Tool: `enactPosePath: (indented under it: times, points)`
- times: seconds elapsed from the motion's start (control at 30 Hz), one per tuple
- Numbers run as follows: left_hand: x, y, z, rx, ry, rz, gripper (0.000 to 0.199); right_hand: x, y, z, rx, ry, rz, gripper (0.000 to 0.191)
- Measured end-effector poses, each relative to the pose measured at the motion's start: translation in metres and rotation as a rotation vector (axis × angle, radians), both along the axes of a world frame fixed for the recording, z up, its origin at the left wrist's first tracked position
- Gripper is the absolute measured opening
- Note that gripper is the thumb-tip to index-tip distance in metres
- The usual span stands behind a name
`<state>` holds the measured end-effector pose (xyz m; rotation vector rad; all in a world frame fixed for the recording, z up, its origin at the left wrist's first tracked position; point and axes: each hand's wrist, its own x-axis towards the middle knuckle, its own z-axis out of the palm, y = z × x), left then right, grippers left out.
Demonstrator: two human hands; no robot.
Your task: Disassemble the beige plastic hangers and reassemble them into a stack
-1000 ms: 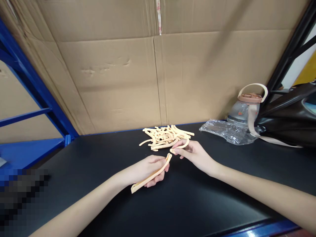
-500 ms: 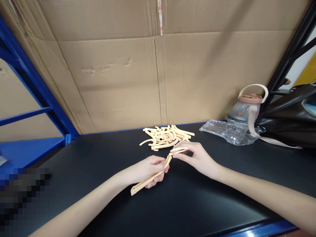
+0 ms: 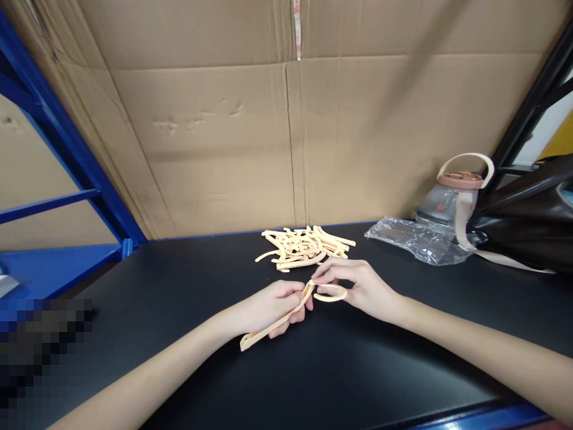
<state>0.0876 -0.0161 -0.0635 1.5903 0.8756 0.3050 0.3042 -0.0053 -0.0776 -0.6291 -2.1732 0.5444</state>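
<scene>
My left hand [image 3: 280, 303] is closed around a long, pale yellow plastic hanger arm [image 3: 257, 339], a channel-shaped strip tilted up to the right. Its lower end sticks out below the palm. At its upper end, the fingertips of my right hand [image 3: 358, 283] pinch a pale yellow curved hanger hook [image 3: 332, 297]. The loop of the hook hangs beneath those fingers. Hook and arm meet at the fingertips, but I cannot tell whether they are joined. Just behind the hands lies a pile of similar hanger parts [image 3: 298, 261], straight and curved.
The black table [image 3: 188, 269] backs onto a cardboard wall [image 3: 215, 149]. To the right are a crumpled clear plastic bag [image 3: 416, 239], a strapped water bottle [image 3: 441, 203] and a black bag [image 3: 523, 209]. A blue metal frame [image 3: 111, 215] stands at left.
The hook has turned in my right fingers, its loop swinging from level with them to below them. My left hand keeps hold of the hanger arm. The view has shifted slightly.
</scene>
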Motion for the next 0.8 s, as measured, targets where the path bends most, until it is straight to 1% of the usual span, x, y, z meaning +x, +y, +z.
enactPosePath:
  times: [0.13, 0.17, 0.23, 0.3, 0.37, 0.43, 0.5, 0.63, 0.8]
  points:
    - [0.001, 0.000, -0.002, -0.012, -0.006, -0.014, 0.028, 0.003, 0.003, 0.001, 0.021, -0.033, 0.019, 0.016]
    - [0.001, 0.001, -0.003, -0.009, -0.034, 0.004, 0.028, 0.003, 0.003, 0.001, 0.027, -0.055, 0.022, 0.017]
    - [-0.001, 0.009, -0.003, 0.029, -0.125, 0.087, 0.027, 0.002, 0.000, -0.001, 0.019, -0.116, 0.075, 0.017]
    - [-0.006, 0.019, -0.003, 0.090, -0.213, 0.200, 0.025, -0.001, -0.005, -0.004, -0.013, -0.175, 0.170, 0.017]
    - [-0.013, 0.029, -0.003, 0.113, -0.225, 0.254, 0.022, -0.004, -0.009, -0.005, -0.036, -0.197, 0.221, 0.018]
    - [-0.019, 0.035, -0.004, 0.107, -0.204, 0.256, 0.022, -0.005, -0.009, -0.006, -0.052, -0.169, 0.181, 0.017]
    - [-0.022, 0.035, -0.005, 0.105, -0.192, 0.244, 0.021, -0.005, -0.007, -0.005, -0.077, -0.086, 0.107, 0.013]
    - [-0.017, 0.026, -0.005, 0.128, -0.138, 0.190, 0.024, -0.003, -0.001, 0.000, -0.105, 0.105, -0.019, 0.010]
    - [-0.009, 0.011, 0.000, 0.155, -0.079, 0.114, 0.036, -0.006, -0.003, 0.001, -0.242, 0.188, -0.126, 0.015]
